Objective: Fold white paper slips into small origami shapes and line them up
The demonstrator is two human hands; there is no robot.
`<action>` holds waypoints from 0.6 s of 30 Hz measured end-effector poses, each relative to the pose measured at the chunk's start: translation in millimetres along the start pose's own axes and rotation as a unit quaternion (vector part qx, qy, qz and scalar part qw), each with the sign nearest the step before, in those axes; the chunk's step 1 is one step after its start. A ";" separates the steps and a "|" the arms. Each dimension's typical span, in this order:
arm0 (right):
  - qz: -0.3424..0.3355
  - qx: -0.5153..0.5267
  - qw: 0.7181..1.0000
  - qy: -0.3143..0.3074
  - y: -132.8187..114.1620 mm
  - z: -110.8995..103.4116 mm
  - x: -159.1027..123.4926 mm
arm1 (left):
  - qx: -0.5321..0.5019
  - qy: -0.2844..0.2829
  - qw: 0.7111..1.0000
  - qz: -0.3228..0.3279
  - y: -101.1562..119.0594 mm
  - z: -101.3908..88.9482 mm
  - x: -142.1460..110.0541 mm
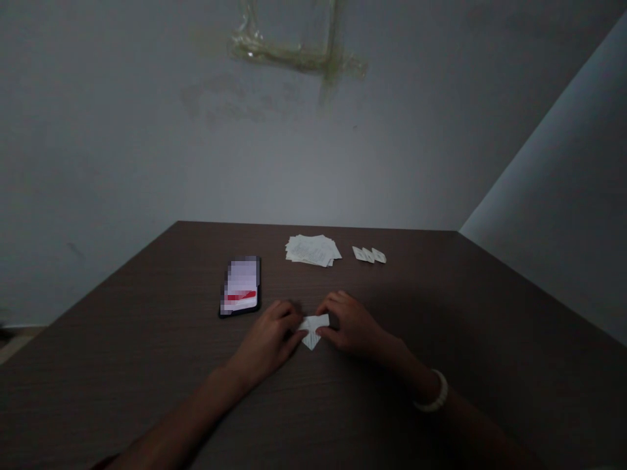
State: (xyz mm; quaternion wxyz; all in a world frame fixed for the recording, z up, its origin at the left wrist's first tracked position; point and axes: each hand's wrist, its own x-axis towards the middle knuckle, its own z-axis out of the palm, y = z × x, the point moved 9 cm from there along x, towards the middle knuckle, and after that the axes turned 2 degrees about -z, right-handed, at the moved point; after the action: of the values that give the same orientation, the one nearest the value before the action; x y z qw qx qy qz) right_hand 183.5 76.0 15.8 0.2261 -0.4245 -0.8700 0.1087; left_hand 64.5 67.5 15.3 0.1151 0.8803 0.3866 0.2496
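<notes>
A small folded piece of paper (pixel 312 333), white with faint printed lines, lies near the middle of the dark wooden table (pixel 245 418). Its lower end comes to a point toward me. My left hand (pixel 274 333) grips its left side between thumb and fingers. On the other side, my right hand (pixel 350 326) pinches the right part, thumb below and fingers above. A pale beaded bracelet (pixel 435 391) circles my right wrist. The fingers cover parts of the paper's edges.
Beyond my hands lies a loose stack of printed paper sheets (pixel 312 250). To its right, several small folded papers (pixel 369 255) overlap in a row. A phone (pixel 241 286) with its screen lit rests left of the stack. The wall (pixel 313 163) stands behind the table's far edge.
</notes>
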 end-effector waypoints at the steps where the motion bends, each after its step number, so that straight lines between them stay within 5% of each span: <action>1: 0.001 0.004 1.000 0.005 -0.1 -0.5 0.0 | 0.005 0.002 1.000 -0.007 -1.1 -0.9 0.6; 18: -0.041 0.023 0.998 0.046 -7.2 -5.0 -3.5 | 0.034 0.010 0.999 0.017 6.9 -4.5 0.9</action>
State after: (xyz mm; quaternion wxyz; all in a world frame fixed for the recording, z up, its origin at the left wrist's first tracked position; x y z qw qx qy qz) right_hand 182.8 68.8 21.8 0.2799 -0.3874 -0.8728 0.0990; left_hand 67.0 63.5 22.2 0.0765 0.8876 0.3810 0.2473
